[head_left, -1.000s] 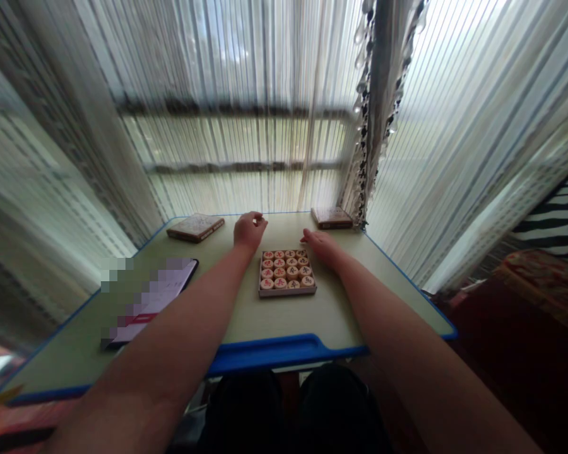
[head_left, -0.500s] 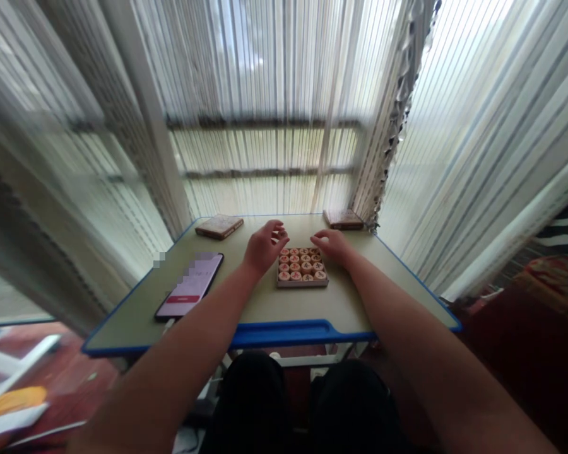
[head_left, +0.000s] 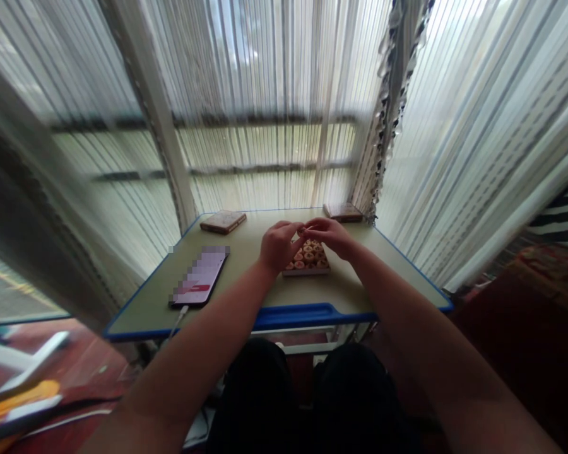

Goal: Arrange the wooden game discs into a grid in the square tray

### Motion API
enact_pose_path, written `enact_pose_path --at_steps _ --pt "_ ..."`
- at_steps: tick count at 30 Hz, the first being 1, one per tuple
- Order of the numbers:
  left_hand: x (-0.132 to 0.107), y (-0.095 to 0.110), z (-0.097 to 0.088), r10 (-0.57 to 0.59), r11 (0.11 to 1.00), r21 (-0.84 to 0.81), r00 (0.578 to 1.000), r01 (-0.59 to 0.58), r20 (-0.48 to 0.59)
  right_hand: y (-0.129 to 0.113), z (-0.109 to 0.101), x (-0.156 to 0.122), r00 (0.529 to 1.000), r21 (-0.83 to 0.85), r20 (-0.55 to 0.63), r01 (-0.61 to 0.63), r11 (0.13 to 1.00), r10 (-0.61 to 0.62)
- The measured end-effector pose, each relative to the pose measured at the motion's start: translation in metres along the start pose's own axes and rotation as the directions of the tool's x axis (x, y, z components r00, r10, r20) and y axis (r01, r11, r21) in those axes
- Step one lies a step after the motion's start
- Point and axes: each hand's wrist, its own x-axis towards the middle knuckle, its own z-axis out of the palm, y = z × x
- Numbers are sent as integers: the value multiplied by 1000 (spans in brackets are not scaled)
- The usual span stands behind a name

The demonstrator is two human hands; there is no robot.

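My left hand [head_left: 279,244] and my right hand [head_left: 332,234] meet above the far side of a small open box [head_left: 307,272] of round wooden xiangqi pieces [head_left: 309,256]. A single xiangqi piece [head_left: 301,231] shows between them, pinched by the fingertips of both hands. The pieces in the box stand in rows with red and dark characters on top. My hands cover the box's far left part and its back edge.
On the left of the blue-edged table [head_left: 265,290] lies a phone [head_left: 201,277] with a white cable plugged in. One flat box [head_left: 223,221] rests at the back left, another flat box [head_left: 343,212] at the back right. Sheer curtains [head_left: 265,151] hang behind.
My hands have come together over the box, where they were apart before. A piece now shows between the fingertips. The view has shifted slightly.
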Motion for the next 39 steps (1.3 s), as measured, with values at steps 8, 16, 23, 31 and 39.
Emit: enact_pose_path --at_steps 8,16,23,31,39 --pt "1 0 -2 -114 994 -14 990 113 -88 -12 -17 -7 995 -391 87 -3 920 40" --pt "-2 -30 3 -404 904 114 910 413 -96 -11 6 -57 976 -597 22 186 780 -216" --pt "-2 -34 5 -310 930 161 941 330 -138 -1 7 -60 984 -585 25 157 796 -175" --pt "-3 -35 8 -300 934 160 944 319 -134 -4 9 -61 988 -675 8 121 727 -157" --pt "-2 -34 7 -306 930 175 945 322 -116 0 9 -58 976 -741 30 166 651 -214"
